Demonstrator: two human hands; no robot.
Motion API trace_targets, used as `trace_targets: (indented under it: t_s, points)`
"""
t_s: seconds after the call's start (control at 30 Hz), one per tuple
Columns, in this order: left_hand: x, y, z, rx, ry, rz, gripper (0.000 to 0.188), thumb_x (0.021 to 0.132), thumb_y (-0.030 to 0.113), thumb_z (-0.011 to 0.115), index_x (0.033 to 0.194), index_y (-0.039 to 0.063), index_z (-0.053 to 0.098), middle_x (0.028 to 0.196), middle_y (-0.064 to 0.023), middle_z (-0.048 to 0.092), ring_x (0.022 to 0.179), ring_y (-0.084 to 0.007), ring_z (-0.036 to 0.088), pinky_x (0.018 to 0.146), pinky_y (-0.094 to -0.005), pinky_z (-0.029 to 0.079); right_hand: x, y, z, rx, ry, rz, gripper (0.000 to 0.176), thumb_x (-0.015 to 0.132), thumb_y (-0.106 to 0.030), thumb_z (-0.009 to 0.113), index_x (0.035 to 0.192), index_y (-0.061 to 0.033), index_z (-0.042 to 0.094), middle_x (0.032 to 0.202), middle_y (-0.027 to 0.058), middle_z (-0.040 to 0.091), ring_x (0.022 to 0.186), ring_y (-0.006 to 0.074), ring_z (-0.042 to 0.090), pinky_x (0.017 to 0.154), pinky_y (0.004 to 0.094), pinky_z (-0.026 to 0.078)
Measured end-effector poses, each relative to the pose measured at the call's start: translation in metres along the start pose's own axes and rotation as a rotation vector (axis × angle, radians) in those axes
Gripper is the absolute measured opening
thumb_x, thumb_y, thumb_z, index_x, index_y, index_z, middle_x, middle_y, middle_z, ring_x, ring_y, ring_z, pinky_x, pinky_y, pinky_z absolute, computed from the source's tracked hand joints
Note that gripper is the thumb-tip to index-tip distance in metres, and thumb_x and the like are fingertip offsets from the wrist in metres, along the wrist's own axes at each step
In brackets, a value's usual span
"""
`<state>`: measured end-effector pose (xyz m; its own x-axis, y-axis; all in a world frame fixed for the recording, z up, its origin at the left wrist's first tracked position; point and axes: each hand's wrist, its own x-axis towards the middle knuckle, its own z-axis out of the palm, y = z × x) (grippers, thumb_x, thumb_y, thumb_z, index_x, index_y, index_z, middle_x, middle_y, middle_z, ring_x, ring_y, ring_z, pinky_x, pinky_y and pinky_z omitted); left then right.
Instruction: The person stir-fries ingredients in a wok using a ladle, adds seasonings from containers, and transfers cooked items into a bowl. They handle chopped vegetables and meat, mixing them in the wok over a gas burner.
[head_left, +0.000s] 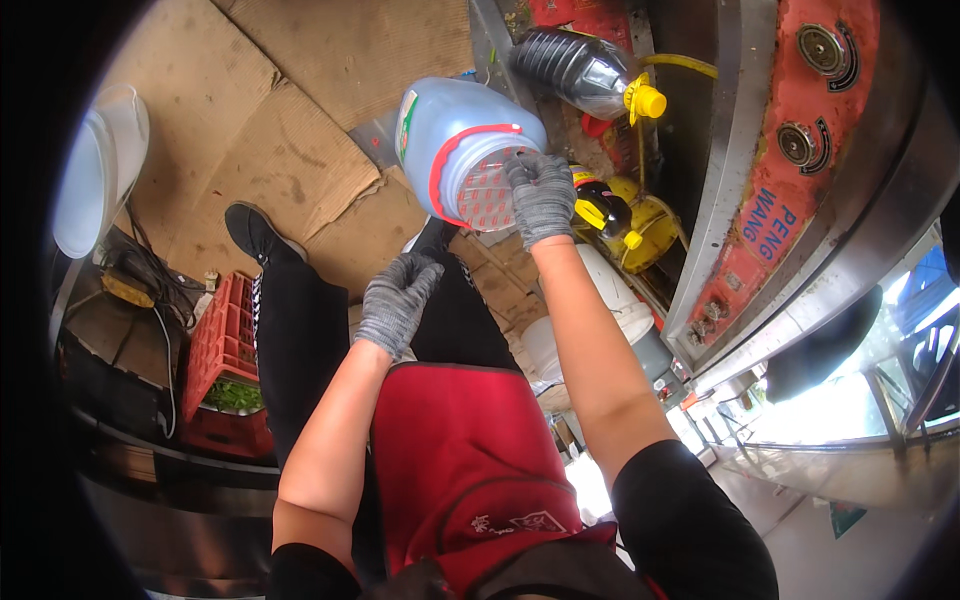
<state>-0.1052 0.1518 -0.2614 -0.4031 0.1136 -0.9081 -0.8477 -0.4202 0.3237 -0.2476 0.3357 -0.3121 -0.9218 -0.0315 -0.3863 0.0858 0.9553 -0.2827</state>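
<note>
My right hand (538, 193), in a grey knit glove, pinches the edge of a clear seal (486, 193) printed with red marks. The seal covers the mouth of a large translucent plastic jug (465, 109), whose mouth faces me. A red carry handle (442, 161) curves around the jug's neck. My left hand (401, 304), gloved alike, hangs nearer my body, below the jug and apart from it. Its fingers are curled in, and nothing shows in them.
A plastic bottle with a yellow cap (577, 71) and a smaller dark bottle (604, 206) are beyond the jug, beside a metal stove front with knobs (796, 142). White buckets (611, 292) stand right. Flattened cardboard (247, 135) covers the floor. A red crate (225, 330) is left.
</note>
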Motion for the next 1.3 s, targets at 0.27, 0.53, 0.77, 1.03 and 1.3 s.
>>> trace_targets:
  t_s: [0.27,0.53,0.77,1.03,1.3]
  points:
    - [0.042,-0.005,0.035,-0.161,0.003,-0.056,0.031,0.087,0.016,0.060,0.114,0.001,0.059,0.085,-0.0011,0.064,0.059,-0.0054,0.049,0.051,-0.0205,0.039,0.000,0.002,-0.004,0.033,0.000,-0.107,0.010,0.073,-0.013,0.068,0.080,-0.0059,0.065,0.081,0.0135,0.057,0.079,0.0287,0.055,0.076,0.0370,0.044]
    - [0.054,0.000,0.047,-0.168,0.038,-0.152,0.033,0.088,0.018,0.059,0.116,0.002,0.058,0.084,-0.0019,0.061,0.061,-0.0074,0.044,0.054,-0.0223,0.033,-0.027,-0.001,-0.019,0.053,-0.013,-0.231,0.007,0.074,-0.009,0.066,0.080,-0.0062,0.063,0.081,0.0128,0.058,0.080,0.0308,0.054,0.077,0.0401,0.043]
    - [0.050,0.002,0.046,-0.165,0.038,-0.161,0.028,0.087,0.020,0.060,0.110,0.003,0.062,0.082,-0.0020,0.063,0.056,-0.0067,0.045,0.050,-0.0217,0.035,-0.063,0.008,-0.025,0.136,0.039,-0.329,0.011,0.072,0.000,0.066,0.081,-0.0058,0.061,0.079,0.0095,0.058,0.078,0.0266,0.054,0.073,0.0367,0.044]
    - [0.030,0.014,0.058,-0.232,-0.167,-0.280,0.022,0.087,0.019,0.060,0.103,0.005,0.064,0.066,0.0030,0.057,0.043,-0.0037,0.039,0.039,-0.0189,0.028,-0.091,0.008,-0.020,0.209,0.097,-0.235,0.019,0.071,0.006,0.064,0.087,-0.0046,0.062,0.088,0.0092,0.058,0.083,0.0249,0.056,0.077,0.0340,0.046]
    - [0.037,0.005,0.070,-0.434,-0.240,-0.287,0.026,0.088,0.008,0.052,0.114,0.004,0.057,0.065,0.0029,0.054,0.042,-0.0049,0.039,0.040,-0.0176,0.031,-0.112,0.013,-0.011,0.169,0.062,-0.203,0.029,0.075,-0.002,0.062,0.104,-0.0056,0.061,0.098,0.0119,0.058,0.095,0.0283,0.054,0.086,0.0369,0.043]
